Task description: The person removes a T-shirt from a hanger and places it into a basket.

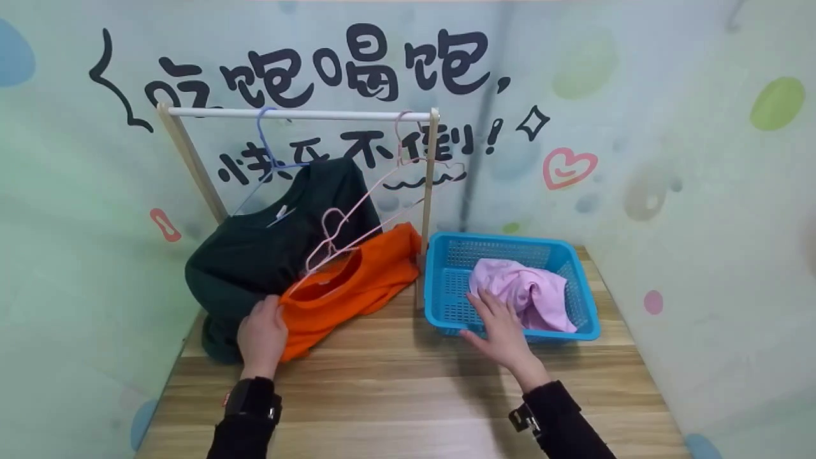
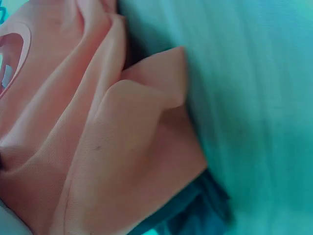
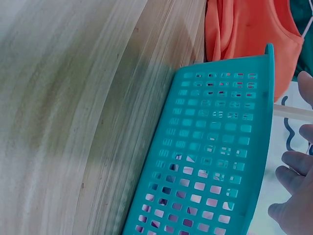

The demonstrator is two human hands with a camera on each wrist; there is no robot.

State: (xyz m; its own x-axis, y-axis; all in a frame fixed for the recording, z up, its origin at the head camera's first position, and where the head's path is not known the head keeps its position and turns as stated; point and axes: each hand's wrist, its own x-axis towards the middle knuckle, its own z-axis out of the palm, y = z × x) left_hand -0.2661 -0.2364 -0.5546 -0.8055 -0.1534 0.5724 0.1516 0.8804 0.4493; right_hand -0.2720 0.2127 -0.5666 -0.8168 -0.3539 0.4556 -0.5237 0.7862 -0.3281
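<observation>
My left hand grips the near shoulder of an orange shirt, beside the low end of a pink hanger. The hanger's hook is over the white rail, and its frame slants down into the shirt's neckline. In the left wrist view, the orange shirt fills much of the picture and the left fingers are hidden. My right hand is spread over the near rim of a blue basket, fingertips by a crumpled pink garment. In the right wrist view, the right fingers are apart.
A dark green shirt hangs from a blue hanger on the rack's left half, behind the orange shirt. The rack's wooden post stands close to the basket's left side. Behind the wooden table rises a patterned wall.
</observation>
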